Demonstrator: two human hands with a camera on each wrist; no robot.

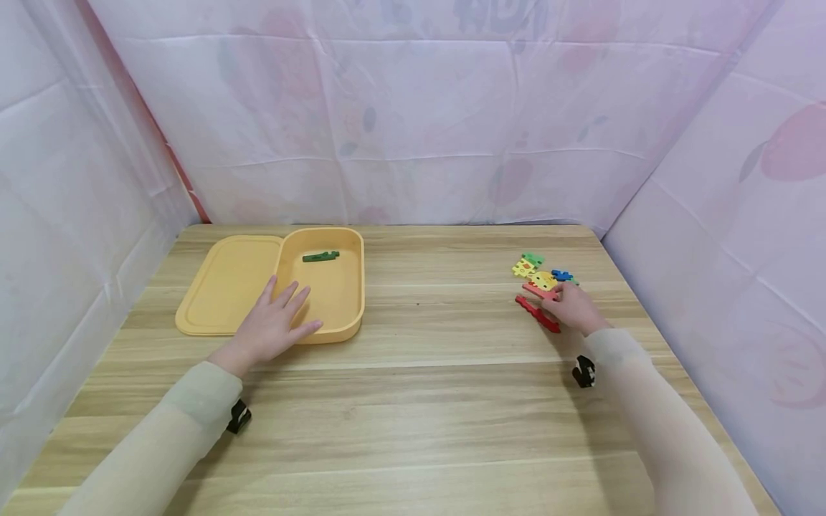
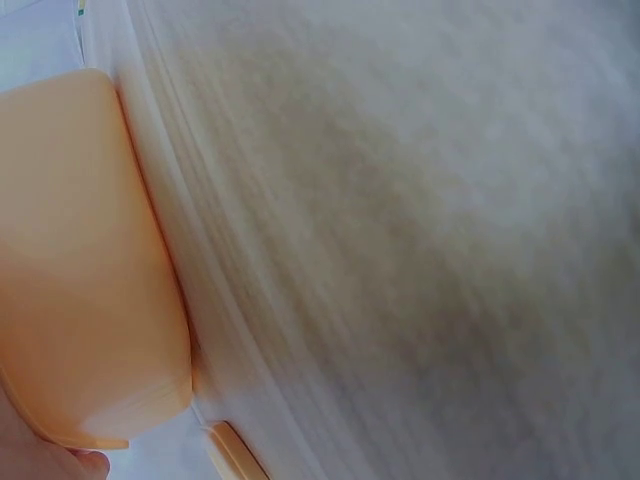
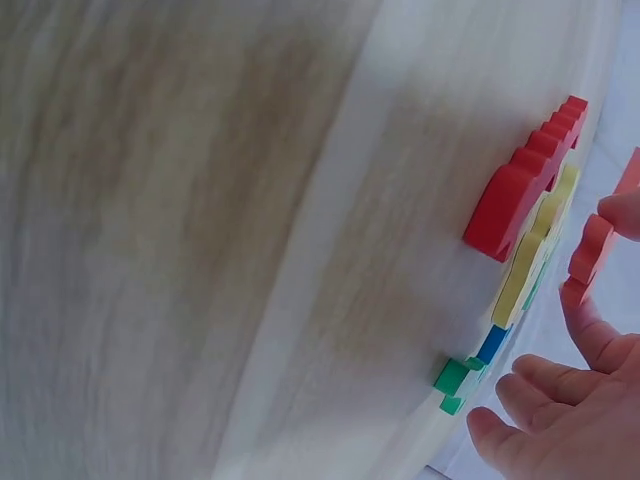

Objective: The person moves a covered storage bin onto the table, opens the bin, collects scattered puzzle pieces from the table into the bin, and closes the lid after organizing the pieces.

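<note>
A light wooden bench (image 1: 413, 373) fills the scene, walled on three sides by pale pink printed cloth (image 1: 413, 122). On its far left lies a flat orange-yellow plastic lid (image 1: 222, 287), and just right of it, touching, stands a matching orange-yellow plastic box (image 1: 348, 287) with rounded corners. A small dark green wooden puzzle piece (image 1: 320, 256) lies in the far part of the box.

The left hand (image 1: 274, 326) rests over the near left rim of the box, its grip spread with the fingers straight and fanned, holding nothing.

At the far right of the bench sits a cluster of small coloured wooden puzzle pieces (image 1: 538, 272): green, yellow and blue ones at the far side, and a long red toothed piece (image 1: 537, 313) lying flat at the near left. The right hand (image 1: 574, 307) is at the near right edge of this cluster. In the right wrist view its thumb and forefinger pinch a second small red piece (image 3: 592, 255), lifted clear of the bench, while the other fingers (image 3: 545, 385) curl loosely beside the pile.
</note>
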